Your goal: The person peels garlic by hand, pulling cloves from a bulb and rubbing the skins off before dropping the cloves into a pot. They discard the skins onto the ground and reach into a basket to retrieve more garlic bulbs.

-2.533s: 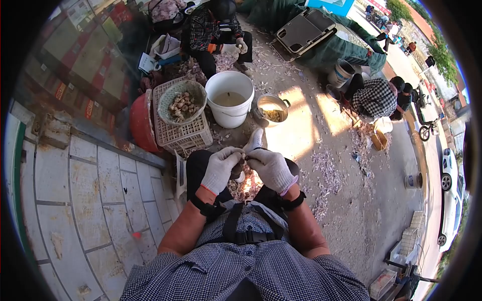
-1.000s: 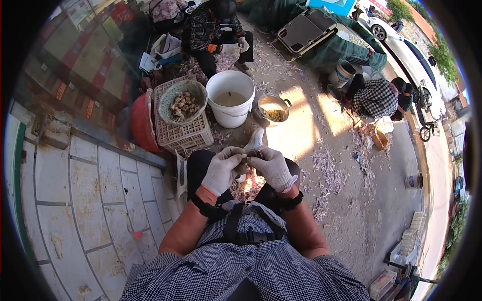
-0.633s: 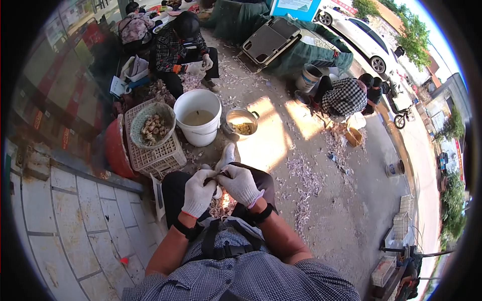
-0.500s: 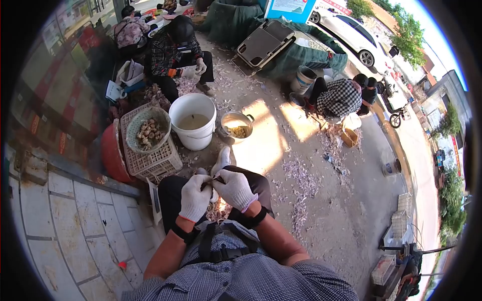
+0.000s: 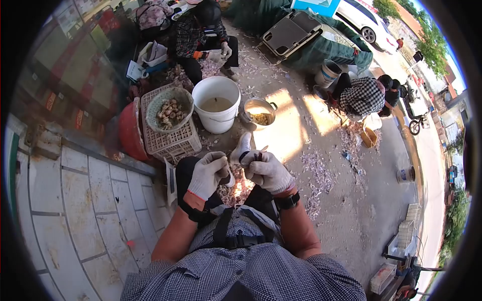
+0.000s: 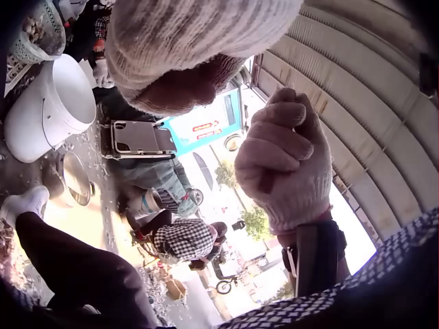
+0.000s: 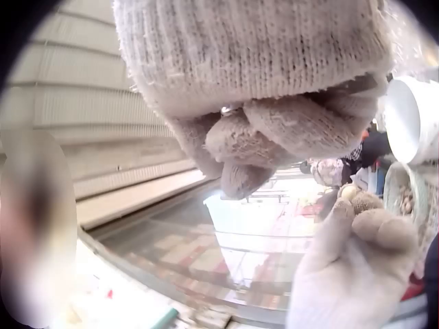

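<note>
Both hands wear white knitted gloves and are held over the lap, a short gap between them. My left hand (image 5: 208, 174) pinches a small pale garlic clove (image 7: 348, 192) at the tips of thumb and forefinger, as the right wrist view shows. The fingers of my right hand (image 5: 270, 173) are curled round a small dark tool (image 5: 258, 156); most of it is hidden in the glove, and I cannot tell its kind. Garlic bulbs (image 5: 170, 113) lie in a pale green basket (image 5: 150, 114) ahead on the left.
The basket stands on a plastic crate (image 5: 173, 143) beside a red tub (image 5: 129, 133). Right of it are a white bucket (image 5: 223, 120) holding liquid and a metal pot (image 5: 252, 120) with yellowish pieces. Peelings (image 5: 319, 183) litter the ground; other people (image 5: 364, 95) sit nearby.
My hands were close together with fingertips meeting; now they are apart, the left fingers holding the clove away from the right hand. The head view swung right and then partly back.
</note>
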`<action>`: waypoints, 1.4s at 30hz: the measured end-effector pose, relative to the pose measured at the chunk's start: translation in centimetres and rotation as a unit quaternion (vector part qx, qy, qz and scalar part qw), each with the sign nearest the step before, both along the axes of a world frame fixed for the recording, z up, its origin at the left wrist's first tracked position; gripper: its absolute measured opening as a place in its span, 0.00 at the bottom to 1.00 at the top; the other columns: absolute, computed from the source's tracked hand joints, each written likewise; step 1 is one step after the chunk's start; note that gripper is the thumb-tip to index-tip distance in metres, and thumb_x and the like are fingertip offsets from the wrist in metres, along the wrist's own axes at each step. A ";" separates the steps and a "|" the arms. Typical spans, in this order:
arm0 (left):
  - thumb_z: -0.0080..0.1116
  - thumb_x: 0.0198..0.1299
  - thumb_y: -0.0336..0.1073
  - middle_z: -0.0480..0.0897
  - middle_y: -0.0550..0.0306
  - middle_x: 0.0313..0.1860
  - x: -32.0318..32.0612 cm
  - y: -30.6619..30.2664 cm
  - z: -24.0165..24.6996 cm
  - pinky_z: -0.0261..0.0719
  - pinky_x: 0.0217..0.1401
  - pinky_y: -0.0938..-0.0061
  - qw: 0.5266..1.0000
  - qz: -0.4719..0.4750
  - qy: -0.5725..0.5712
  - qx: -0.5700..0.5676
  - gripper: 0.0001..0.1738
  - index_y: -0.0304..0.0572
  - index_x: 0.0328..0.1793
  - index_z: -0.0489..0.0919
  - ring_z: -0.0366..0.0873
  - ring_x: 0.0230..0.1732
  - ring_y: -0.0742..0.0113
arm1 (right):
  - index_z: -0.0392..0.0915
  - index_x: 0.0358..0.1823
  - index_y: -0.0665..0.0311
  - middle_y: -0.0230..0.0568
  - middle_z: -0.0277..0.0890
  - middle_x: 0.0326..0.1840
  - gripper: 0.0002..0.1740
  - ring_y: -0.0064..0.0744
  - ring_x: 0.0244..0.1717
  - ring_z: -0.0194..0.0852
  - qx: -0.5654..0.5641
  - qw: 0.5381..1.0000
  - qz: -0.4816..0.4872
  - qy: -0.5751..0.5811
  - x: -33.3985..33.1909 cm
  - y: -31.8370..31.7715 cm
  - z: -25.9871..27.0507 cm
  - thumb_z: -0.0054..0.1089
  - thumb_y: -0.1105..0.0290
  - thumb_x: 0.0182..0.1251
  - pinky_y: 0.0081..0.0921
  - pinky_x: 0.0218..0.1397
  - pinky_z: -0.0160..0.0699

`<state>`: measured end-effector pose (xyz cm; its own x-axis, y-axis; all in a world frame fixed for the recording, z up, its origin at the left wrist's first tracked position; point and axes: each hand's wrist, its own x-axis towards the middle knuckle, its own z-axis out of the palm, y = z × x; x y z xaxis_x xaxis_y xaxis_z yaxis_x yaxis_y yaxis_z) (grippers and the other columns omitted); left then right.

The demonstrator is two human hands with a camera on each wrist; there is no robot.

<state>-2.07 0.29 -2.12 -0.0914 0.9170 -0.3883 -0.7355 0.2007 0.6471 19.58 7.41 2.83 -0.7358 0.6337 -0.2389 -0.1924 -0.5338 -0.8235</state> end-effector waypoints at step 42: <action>0.71 0.62 0.26 0.87 0.54 0.47 2.3 -0.2 2.5 0.84 0.54 0.73 0.781 -0.022 0.605 0.154 0.15 0.33 0.55 0.85 0.85 0.50 0.67 | 0.87 0.46 0.66 0.58 0.85 0.34 0.14 0.53 0.38 0.88 0.459 0.837 -0.014 -0.299 -3.2 -0.4 -4.0 0.68 0.64 0.65 0.41 0.40 0.83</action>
